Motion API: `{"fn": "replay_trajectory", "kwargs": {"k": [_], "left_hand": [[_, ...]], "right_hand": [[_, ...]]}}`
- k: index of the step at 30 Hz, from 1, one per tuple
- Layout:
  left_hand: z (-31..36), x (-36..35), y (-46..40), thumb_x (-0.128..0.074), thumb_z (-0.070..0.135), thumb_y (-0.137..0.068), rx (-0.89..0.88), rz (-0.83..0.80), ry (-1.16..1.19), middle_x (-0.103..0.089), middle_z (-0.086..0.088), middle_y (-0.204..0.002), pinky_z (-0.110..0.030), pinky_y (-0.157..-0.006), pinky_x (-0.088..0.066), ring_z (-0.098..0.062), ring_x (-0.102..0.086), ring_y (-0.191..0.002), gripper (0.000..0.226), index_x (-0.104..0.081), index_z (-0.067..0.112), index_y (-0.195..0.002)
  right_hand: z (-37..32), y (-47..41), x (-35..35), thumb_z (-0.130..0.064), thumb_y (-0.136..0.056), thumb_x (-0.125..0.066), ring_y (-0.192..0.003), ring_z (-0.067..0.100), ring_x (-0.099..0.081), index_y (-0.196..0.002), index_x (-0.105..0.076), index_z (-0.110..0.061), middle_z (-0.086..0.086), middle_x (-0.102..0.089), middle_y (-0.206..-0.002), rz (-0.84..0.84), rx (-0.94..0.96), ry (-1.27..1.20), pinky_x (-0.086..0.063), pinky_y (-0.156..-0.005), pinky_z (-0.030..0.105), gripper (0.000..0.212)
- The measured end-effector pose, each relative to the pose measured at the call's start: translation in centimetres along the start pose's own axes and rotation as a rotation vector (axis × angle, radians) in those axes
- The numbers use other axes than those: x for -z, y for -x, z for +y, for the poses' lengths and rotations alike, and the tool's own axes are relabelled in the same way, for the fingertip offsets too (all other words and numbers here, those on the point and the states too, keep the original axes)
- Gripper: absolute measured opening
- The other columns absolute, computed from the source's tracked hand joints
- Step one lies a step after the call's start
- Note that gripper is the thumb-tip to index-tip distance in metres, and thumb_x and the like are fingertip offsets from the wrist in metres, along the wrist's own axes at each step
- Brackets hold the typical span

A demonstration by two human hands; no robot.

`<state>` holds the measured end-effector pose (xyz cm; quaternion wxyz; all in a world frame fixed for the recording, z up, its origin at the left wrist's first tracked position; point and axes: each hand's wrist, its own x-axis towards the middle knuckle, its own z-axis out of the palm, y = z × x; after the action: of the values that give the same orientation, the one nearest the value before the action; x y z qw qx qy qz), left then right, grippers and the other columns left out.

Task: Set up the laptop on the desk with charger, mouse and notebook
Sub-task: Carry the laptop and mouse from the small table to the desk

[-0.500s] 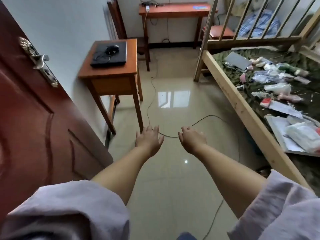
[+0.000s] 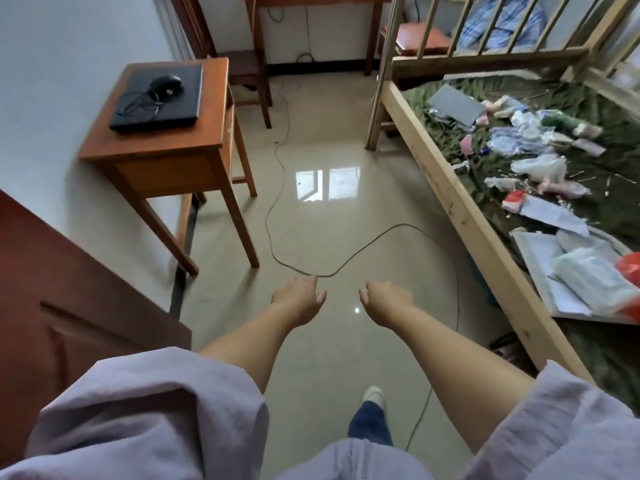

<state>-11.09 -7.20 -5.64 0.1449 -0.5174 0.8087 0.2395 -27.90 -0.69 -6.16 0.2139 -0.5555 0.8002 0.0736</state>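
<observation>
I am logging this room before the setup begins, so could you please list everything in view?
laptop: one, black, closed, on the small table
mouse: one, black, on the laptop lid with its cord
small table: one, brown wood, by the left wall
door: one, reddish brown, near left
cable: one, dark, looping across the floor
bed frame: one, pale wood, right
clutter: many papers and bags, mixed colours, on the bed
far desk: one, brown, back wall
shoe: one, white, on the floor
hands: left hand and right hand, empty, held over the floor
</observation>
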Motion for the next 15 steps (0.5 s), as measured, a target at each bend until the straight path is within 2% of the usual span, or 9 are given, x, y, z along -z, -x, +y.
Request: {"fn": "replay_trajectory", "kwargs": {"k": [6, 9, 15], "left_hand": [[4.6, 3.4, -8.2, -0.030, 0.043, -0.096, 0.017, 0.002, 0.060, -0.047, -0.012, -0.139, -0.044, -0.097, -0.044, -0.031, -0.048, -0.123, 0.048, -0.041, 0.012, -0.132], [5.6, 4.8, -11.8, -0.031, 0.044, -0.096, 0.047, -0.009, 0.082, -0.049, -0.011, -0.136, -0.044, -0.096, -0.045, -0.031, -0.049, -0.122, 0.048, -0.043, 0.013, -0.130], [4.7, 9.4, -20.9, -0.031, 0.043, -0.097, 0.089, 0.005, 0.115, -0.052, -0.012, -0.135, -0.044, -0.095, -0.046, -0.031, -0.052, -0.119, 0.048, -0.043, 0.011, -0.132]], "right_hand": [[5.7, -8.4, 5.4, -0.033, -0.097, -0.024, -0.097, 0.033, -0.058, -0.106, -0.052, -0.010, 0.014, -0.061, -0.111, -0.042, -0.010, 0.034, -0.040, -0.068, 0.032, 0.037], [7.5, -12.3, 7.7, -0.033, -0.097, -0.024, -0.098, 0.032, -0.058, -0.106, -0.052, -0.009, 0.014, -0.061, -0.112, -0.059, -0.019, 0.043, -0.040, -0.069, 0.032, 0.038], [6.6, -22.5, 12.1, -0.031, -0.096, -0.023, -0.103, 0.031, -0.058, -0.111, -0.051, -0.009, 0.014, -0.060, -0.116, -0.077, 0.035, 0.067, -0.041, -0.074, 0.033, 0.038]]}}
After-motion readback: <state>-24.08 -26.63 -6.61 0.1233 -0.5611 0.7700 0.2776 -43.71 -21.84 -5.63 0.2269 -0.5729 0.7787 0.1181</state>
